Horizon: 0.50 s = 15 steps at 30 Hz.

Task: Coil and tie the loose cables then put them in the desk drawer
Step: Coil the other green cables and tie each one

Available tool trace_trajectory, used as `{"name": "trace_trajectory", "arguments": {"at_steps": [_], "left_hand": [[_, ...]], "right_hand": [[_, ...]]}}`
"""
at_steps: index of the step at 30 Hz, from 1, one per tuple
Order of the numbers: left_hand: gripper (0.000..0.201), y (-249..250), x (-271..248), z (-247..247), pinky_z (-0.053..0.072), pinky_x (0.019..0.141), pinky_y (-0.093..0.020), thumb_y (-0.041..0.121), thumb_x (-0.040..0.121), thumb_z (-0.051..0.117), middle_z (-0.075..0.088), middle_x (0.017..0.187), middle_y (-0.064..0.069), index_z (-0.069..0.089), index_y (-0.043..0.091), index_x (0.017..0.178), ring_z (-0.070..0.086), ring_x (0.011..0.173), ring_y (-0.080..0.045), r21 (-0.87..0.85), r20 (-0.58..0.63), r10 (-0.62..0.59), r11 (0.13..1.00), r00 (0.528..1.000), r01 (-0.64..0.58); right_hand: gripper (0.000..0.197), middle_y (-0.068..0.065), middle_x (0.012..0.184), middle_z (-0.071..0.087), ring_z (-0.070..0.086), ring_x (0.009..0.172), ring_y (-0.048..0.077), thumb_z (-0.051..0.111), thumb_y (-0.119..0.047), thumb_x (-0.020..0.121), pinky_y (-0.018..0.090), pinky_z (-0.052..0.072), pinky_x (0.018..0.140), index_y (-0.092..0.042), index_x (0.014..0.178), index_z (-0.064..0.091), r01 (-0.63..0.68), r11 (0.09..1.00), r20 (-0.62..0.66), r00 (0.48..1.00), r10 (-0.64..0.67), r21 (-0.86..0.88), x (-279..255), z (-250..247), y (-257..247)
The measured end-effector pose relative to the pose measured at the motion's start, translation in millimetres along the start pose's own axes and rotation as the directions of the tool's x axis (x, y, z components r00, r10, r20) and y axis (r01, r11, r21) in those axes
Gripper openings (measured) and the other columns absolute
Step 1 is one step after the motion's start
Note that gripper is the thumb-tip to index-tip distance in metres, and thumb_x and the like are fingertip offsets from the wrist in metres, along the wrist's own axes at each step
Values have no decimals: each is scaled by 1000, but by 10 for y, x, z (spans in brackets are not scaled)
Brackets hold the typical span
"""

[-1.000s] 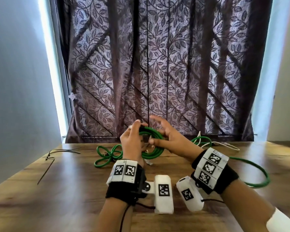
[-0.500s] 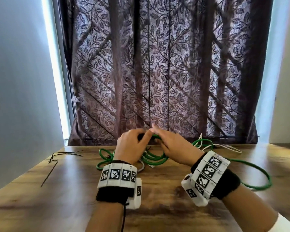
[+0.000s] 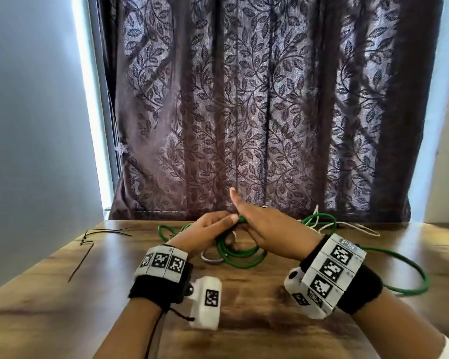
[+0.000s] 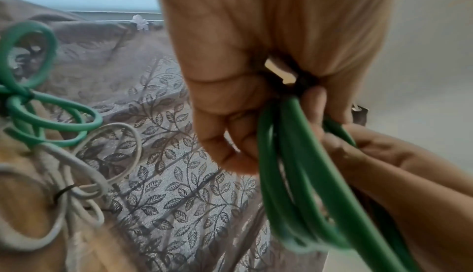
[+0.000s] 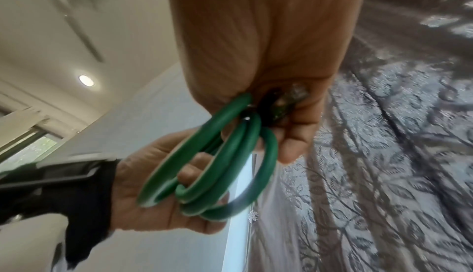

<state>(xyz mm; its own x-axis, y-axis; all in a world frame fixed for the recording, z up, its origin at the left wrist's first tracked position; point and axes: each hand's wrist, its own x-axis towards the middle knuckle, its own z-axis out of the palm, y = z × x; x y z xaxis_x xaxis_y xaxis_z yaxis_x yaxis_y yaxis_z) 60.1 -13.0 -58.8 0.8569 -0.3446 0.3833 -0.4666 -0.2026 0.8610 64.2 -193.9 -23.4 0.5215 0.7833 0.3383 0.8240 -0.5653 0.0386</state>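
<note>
Nearest the camera, on the wooden desk top (image 3: 244, 320), both wrists are seen banded with black straps carrying white marker blocks. Just beyond them, towards the middle of the desk, a coil of thick green round cable (image 3: 237, 253) is held up off the wood between the two hands. The left hand (image 3: 205, 233) is curled round the top of the coil, its fingers (image 4: 230, 134) closed over the gathered loops where a black tie (image 4: 305, 82) is glimpsed. The right hand (image 3: 267, 229) is closed on the same bundle from the other side, with the thumb raised and the fingers (image 5: 297, 132) wrapped over the strands; the loops are seen hanging below both grips. A loose length of the green cable (image 3: 410, 275) is trailed in a wide arc towards the right edge of the desk. Behind the left hand, a smaller green cable bundle (image 4: 38, 102) cinched at its middle is laid on the desk, with a tied white cable (image 4: 84, 177) just beside it. Near the far left corner, thin black cable ties (image 3: 99, 233) are scattered. Along the far edge, another white cable (image 3: 347, 225) is spread, and behind the desk a dark leaf-patterned curtain (image 3: 257, 112) is hung
</note>
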Motion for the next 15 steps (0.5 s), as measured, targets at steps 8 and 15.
{"name": "trace_trajectory", "arguments": {"at_steps": [8,15], "left_hand": [[26,-10,51,20,36,45,-18,32,86,46,41,47,12,53,8,82,38,41,-3,-186,-276,62,976,959,-116],[28,223,-133,-36,38,37,-13,21,99,37,47,40,5,51,9,78,38,30,-3,-364,-126,-233,915,964,173]], "right_hand": [[40,-2,121,63,59,109,8,67,-25,85,21,46,96,-15,124,59,20,821,-214,969,124,570,85,-57,175],[17,-3,84,62,59,75,7,51,-24,94,34,46,68,-36,98,39,51,957,-259,966,26,285,185,64,-36]]}}
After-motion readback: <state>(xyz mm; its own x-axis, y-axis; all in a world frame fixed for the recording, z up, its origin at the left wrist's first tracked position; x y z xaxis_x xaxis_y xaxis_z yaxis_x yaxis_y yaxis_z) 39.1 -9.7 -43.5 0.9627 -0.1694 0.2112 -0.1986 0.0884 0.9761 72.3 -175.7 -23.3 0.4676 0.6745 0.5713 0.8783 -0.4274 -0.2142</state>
